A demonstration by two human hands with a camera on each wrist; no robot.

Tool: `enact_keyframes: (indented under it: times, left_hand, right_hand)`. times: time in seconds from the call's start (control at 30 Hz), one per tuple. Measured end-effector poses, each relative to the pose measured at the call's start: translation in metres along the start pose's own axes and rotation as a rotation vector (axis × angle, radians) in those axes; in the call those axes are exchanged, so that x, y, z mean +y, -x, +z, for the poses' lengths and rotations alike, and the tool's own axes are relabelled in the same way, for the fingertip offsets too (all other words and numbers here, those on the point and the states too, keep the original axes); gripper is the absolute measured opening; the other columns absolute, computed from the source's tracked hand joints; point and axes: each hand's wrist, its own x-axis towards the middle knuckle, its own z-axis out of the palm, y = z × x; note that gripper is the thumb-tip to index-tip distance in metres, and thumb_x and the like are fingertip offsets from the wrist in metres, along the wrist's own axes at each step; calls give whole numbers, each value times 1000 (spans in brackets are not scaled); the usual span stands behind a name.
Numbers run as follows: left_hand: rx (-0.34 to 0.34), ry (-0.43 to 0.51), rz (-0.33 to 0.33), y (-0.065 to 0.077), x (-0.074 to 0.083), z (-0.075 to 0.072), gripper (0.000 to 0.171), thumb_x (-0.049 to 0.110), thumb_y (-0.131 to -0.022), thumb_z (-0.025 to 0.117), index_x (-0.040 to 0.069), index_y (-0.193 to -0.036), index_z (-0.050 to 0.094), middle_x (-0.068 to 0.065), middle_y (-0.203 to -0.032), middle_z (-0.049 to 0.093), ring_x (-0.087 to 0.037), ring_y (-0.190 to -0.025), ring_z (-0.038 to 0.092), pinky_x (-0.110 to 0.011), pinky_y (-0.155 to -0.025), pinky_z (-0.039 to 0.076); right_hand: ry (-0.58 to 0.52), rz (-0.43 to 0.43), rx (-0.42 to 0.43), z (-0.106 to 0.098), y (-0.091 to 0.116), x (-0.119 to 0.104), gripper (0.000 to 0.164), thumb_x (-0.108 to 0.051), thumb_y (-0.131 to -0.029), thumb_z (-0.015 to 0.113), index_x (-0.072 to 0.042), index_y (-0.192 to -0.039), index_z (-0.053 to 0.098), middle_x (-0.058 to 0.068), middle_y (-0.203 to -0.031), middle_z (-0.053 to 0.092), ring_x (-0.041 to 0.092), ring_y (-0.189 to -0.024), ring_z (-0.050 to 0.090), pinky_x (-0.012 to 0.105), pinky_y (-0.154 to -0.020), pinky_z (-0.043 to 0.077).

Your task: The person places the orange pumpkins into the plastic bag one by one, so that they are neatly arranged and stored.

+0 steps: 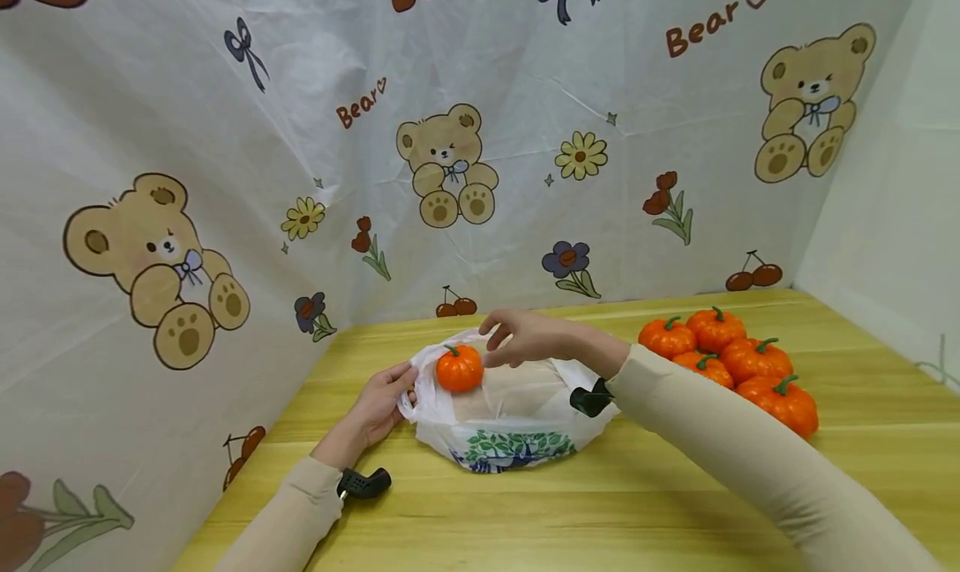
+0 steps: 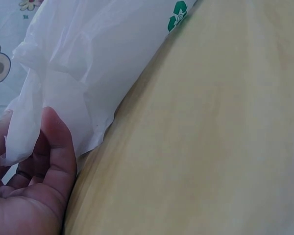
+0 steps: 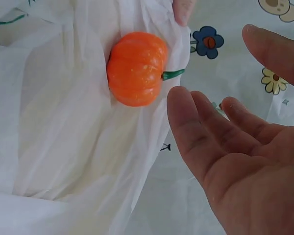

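Observation:
A white plastic bag with a green tree print lies on its side on the wooden table, its mouth spread open. Inside it, near the left edge, sits a small orange pumpkin with a green stem. My left hand pinches the bag's left rim between thumb and fingers, as the left wrist view shows on the bag's edge. Over the bag, just right of the pumpkin, hovers my right hand. In the right wrist view its fingers are spread, apart from the pumpkin, and hold nothing.
Several more orange pumpkins are grouped on the table to the right, beyond my right forearm. Behind the table hangs a white cloth printed with bears and flowers. A white wall stands at the right.

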Motion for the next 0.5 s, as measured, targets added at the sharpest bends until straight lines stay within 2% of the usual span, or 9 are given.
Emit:
enact_keyframes:
  times: [0.2,0.5]
  left_hand:
    - [-12,12,-1,-1,0,0,63,27,-109,54,4,-162,29,-16,-144,48,-10,-81,53,-19,-67,52]
    - [-6,16,-6,2,2,0,61,26,-110,53,4,-162,29,-15,-144,48,-9,-80,53,-19,-67,52]
  right_hand:
    - [14,-37,-7,-2,23,5,54,-27,-93,78,-12,-138,54,13,-134,63,20,-107,70,40,-95,59]
    - [39,-74,-7,-5,59,11,53,-31,-93,79,-16,-138,54,9,-135,63,29,-120,65,42,-99,58]
